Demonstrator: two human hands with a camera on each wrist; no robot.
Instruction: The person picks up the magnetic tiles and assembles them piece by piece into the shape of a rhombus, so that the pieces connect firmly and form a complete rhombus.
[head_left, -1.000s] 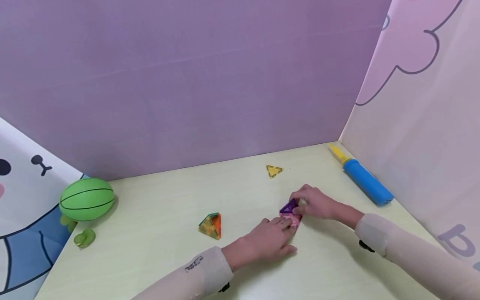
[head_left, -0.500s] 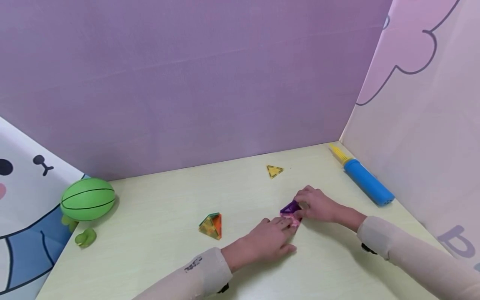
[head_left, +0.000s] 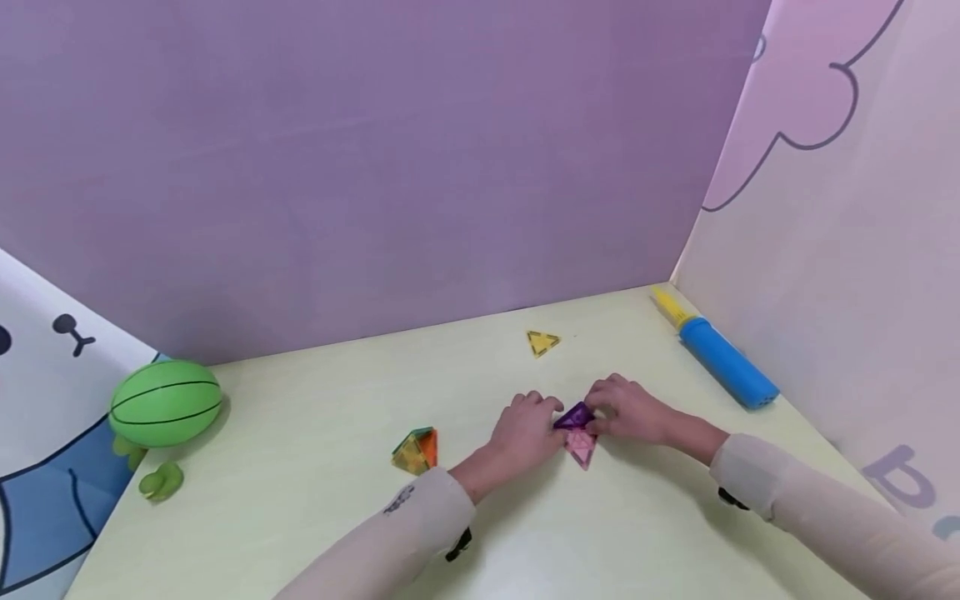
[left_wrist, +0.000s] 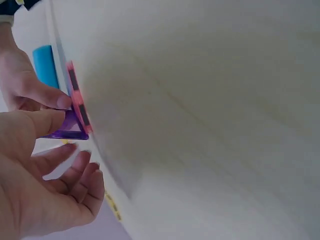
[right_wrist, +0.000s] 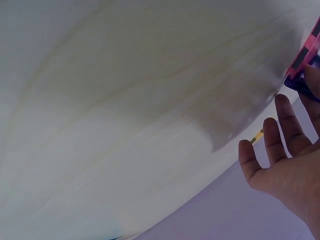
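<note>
In the head view a pink triangular magnetic tile [head_left: 581, 451] lies on the table, and purple tile pieces [head_left: 575, 416] rise along its far edge. My right hand [head_left: 632, 409] pinches the purple piece at its right side, with thumb and forefinger at the edge. From the left, my left hand [head_left: 525, 429] has its thumb against the purple piece's other corner, the fingers curved round beyond it. The left wrist view shows that left thumb [left_wrist: 52, 121] on the purple tile [left_wrist: 70, 134], above the pink tile's [left_wrist: 80, 102] edge. In the right wrist view the remaining right fingers [right_wrist: 272, 140] are spread.
A small pyramid of yellow, green and orange tiles [head_left: 414, 452] stands left of my left forearm. Farther back lies a yellow triangle tile [head_left: 542, 342]. A blue hand pump [head_left: 727, 362] rests at the right wall; a green ball [head_left: 167, 403] and green toy [head_left: 161, 482] are at the left.
My left hand has lifted off the pink tile and moved up and back to the purple piece's left corner, uncovering the pink tile. My right hand stays at the purple piece.
</note>
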